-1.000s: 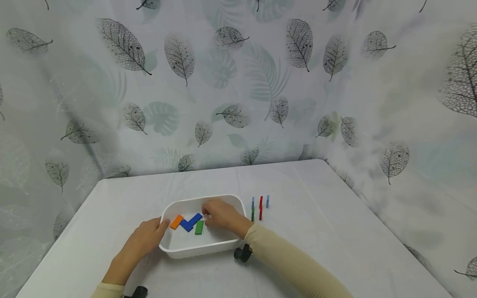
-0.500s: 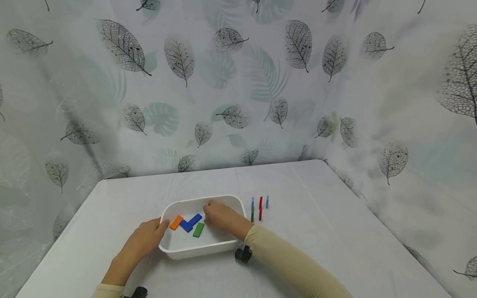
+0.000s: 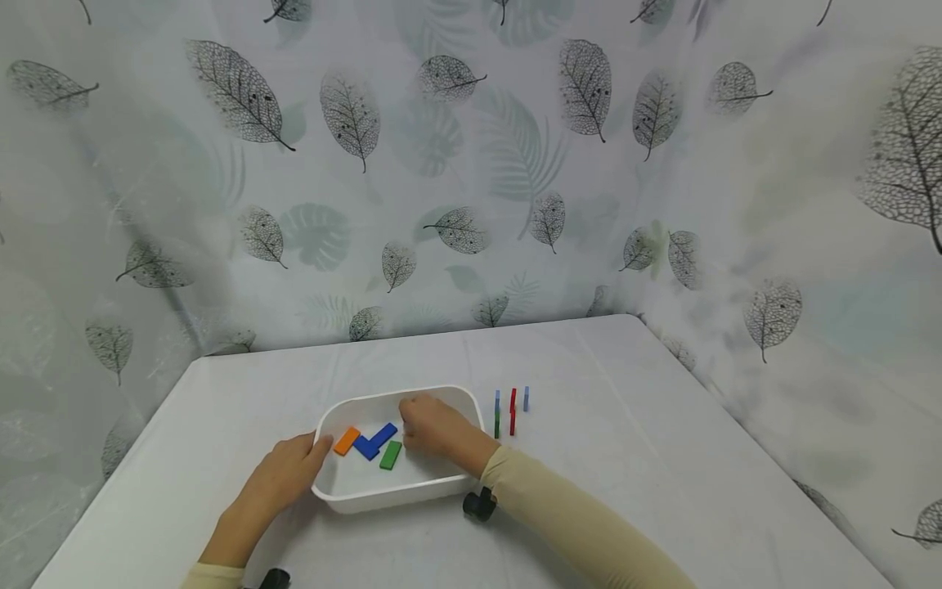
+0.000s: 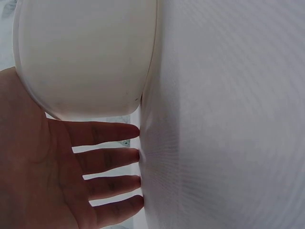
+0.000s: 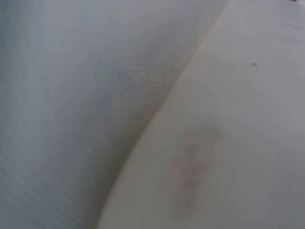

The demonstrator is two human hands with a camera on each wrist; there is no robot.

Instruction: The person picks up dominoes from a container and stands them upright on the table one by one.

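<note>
My left hand (image 3: 283, 472) holds the left end of a white plastic tray (image 3: 401, 493), thumb over the rim; in the left wrist view its other fingers (image 4: 107, 160) extend straight beside the tray's outer wall, tips touching the tablecloth. My right hand (image 3: 437, 425) reaches inside the tray's right half with bent fingers; anything between the fingertips is hidden. Left of it in the tray lie a green block (image 3: 391, 455), two blue blocks (image 3: 383, 434) forming a V, and an orange block (image 3: 347, 441). The right wrist view shows only the blurred tray wall (image 5: 228, 133) and cloth.
Right of the tray, several thin blocks stand on edge on the white tablecloth (image 3: 625, 458): blue ones (image 3: 526, 398), red ones (image 3: 513, 422) and a green one (image 3: 496, 424). A leaf-printed curtain (image 3: 471, 164) hangs behind and at both sides.
Within the tray, the green block has slid slightly left and towards me and turned a little. The right hand's fingertips have drawn away from it. The left hand stays at the rim.
</note>
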